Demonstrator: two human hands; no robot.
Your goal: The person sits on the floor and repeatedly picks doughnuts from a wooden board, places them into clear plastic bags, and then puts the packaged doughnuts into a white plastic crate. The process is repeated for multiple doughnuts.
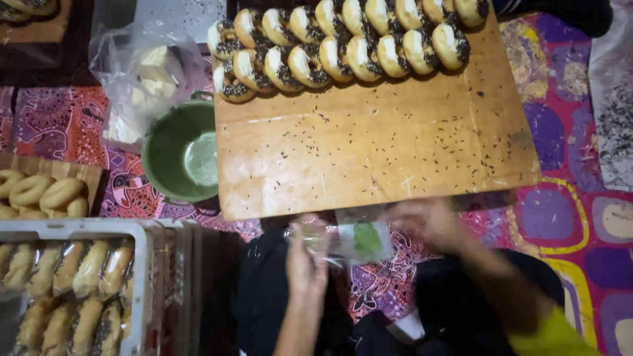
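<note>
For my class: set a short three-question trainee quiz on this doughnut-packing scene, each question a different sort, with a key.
1. True or false: the sprinkle-topped doughnuts sit at the far end of the wooden board.
2. Multiple choice: what lies just left of the board? A) a green bowl B) a red kettle C) a glass jar
3. Short answer: what do the left hand and the right hand hold between them?

Key
1. True; they stand in two rows, and the near part of the board carries only loose sprinkles.
2. A, the green bowl.
3. A clear plastic bag with a green mark, though the hands are blurred.
</note>
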